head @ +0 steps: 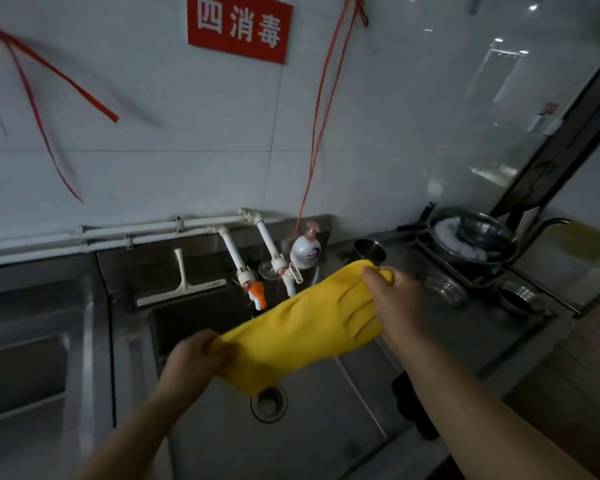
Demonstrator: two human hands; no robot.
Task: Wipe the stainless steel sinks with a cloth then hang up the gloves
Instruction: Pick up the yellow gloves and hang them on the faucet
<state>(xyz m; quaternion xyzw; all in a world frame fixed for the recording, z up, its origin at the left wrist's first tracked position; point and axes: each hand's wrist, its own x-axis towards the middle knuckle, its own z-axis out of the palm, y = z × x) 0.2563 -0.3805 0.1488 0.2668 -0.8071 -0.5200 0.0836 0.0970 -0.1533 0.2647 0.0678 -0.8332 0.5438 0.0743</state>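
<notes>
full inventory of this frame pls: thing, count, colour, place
glove: 1, yellow, stretched between both hands above the sink
sink: 1, steel, below the glove, drain at centre
second sink: 1, steel, far left
squeegee: 1, white, on the ledge behind the sink
taps: 2, white pipes, one with an orange tip, behind the sink
soap bottle: 1, white with pink pump, right of the taps
cup: 1, steel, right of the bottle
bowls: several, steel, on a rack far right
sign: 1, red with white characters, on the wall
strings: several, red, hanging on the wall
left hand: grips the glove's lower end
right hand: grips the glove's upper end
</notes>
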